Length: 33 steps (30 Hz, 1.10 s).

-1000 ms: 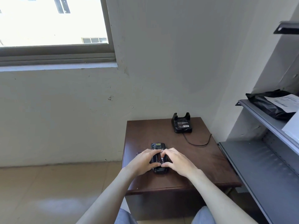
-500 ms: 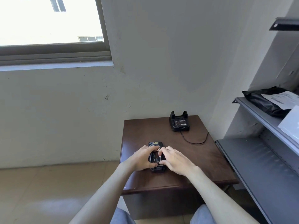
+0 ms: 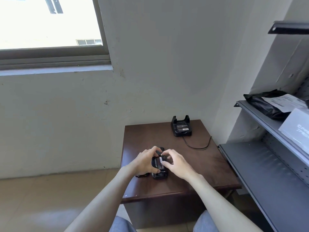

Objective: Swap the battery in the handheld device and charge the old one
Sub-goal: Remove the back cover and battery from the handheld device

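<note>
on the dark brown wooden table (image 3: 192, 166), near its front-left area, the black handheld device (image 3: 159, 169) lies back side up, with its battery bay facing the camera. a black rectangular battery (image 3: 159, 162) with a small white label sits in or over the bay; whether it is fully seated or partly lifted cannot be determined.

the left hand (image 3: 145, 160) wraps the left side of the device, thumb at the lower edge of the battery and fingers curled over its top end. the right hand (image 3: 177, 162) rests against the right side, with index finger and thumb pinched at the upper and middle edges of the battery. both hands are closed around the device and battery, fingertips in contact with them.

a thin black flat piece (image 3: 142, 175) lies on the table just beside the device, partly hidden beneath the left wrist; its identity cannot be confirmed.

at the far right corner of the table, well apart from the hands, stands the black charging cradle (image 3: 181, 127), with a labelled black pack seated in it. a black cable (image 3: 197, 145) runs from its front and curves toward the right edge.

to the right, grey metal shelving (image 3: 270, 171) holds a black plastic package (image 3: 267, 106) and a white box (image 3: 296, 128). a window (image 3: 48, 22) occupies the upper left.
</note>
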Available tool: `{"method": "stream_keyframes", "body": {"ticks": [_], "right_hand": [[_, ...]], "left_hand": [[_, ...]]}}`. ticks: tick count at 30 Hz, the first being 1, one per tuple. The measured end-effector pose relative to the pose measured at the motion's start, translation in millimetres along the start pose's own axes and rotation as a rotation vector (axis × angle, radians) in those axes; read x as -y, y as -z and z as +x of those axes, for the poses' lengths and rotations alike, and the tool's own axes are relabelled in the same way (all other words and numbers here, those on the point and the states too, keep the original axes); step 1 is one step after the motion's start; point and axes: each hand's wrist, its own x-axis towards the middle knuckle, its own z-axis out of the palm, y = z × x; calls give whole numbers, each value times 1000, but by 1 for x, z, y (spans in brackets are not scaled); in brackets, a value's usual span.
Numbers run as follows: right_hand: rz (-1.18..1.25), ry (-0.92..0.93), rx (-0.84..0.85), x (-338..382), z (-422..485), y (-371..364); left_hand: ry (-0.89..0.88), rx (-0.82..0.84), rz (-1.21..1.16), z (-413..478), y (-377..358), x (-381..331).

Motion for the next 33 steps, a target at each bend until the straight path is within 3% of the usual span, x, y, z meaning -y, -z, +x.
{"method": "stream_keyframes", "body": {"ticks": [6,13,23,33], "right_hand": [[358,-251,-94,3,7,-5],[688,-363,-121,5,2,3],[568,-443,-237,-28,5,11],[460,-498,-270,-44,5,10]], "left_hand": [[-23,-23,-79,-6,4,-7],[-51,-52,-115,-8,1,-17],[-2,14,123,-7,-11,-16],[35,12,108,-8,-24,-7]]}}
